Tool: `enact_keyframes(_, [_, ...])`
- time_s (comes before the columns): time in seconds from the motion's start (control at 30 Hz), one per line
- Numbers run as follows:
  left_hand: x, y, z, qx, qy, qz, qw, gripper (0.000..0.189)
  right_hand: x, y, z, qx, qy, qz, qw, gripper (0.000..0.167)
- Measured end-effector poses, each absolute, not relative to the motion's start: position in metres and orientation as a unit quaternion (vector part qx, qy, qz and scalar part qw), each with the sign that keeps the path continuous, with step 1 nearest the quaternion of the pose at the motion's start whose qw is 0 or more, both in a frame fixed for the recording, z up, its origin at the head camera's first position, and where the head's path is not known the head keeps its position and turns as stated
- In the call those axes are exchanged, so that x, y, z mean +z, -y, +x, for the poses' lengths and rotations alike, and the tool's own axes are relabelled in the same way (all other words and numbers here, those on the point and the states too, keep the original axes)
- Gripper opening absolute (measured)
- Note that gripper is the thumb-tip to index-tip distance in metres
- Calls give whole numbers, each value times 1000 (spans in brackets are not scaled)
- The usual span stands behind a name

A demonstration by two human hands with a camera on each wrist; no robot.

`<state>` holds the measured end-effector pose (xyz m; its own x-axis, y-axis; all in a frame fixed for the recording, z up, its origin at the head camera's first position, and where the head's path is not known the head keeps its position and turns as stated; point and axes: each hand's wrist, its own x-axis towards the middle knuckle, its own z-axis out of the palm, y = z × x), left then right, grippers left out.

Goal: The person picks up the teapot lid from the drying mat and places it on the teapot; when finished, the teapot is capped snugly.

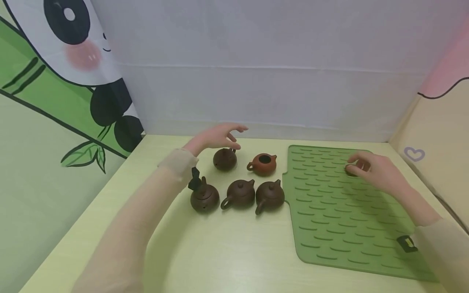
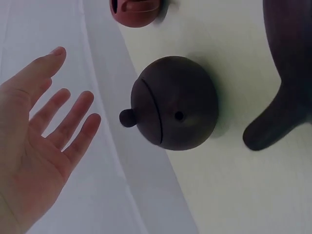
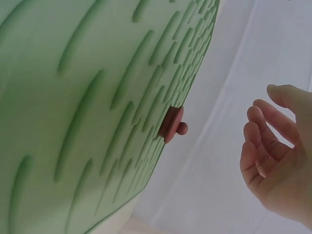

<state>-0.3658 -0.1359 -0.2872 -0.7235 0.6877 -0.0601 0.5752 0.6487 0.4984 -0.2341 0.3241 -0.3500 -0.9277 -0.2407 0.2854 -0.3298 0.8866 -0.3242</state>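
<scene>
My left hand point(image 1: 221, 136) reaches over a dark brown teapot point(image 1: 224, 159) at the back, its fingers apart and loosely bent with nothing in them. In the left wrist view this teapot point(image 2: 180, 105) has its knobbed lid on, and the hand point(image 2: 46, 122) is off to one side of it. My right hand point(image 1: 379, 171) is above the green mat point(image 1: 322, 219), fingers relaxed. Under its fingertips lies a small reddish-brown teapot lid point(image 3: 170, 125), knob up; the right wrist view shows a gap between lid and hand point(image 3: 278, 151). Beside the dark teapot stands a lidless reddish teapot point(image 1: 269, 167).
In front stand a dark teapot point(image 1: 204, 199) on the left, another point(image 1: 240, 195) in the middle and a third point(image 1: 271, 197) by the mat's left edge. A white backdrop point(image 1: 256, 97) rises behind the table. Printed panda cloth point(image 1: 66, 122) hangs at left.
</scene>
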Motion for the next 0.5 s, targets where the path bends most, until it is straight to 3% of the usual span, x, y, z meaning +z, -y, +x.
enact_keyframes(0.5, [-320, 109, -373, 236, -881, 388, 135, 73, -369, -348, -237, 207, 951, 140, 182, 22])
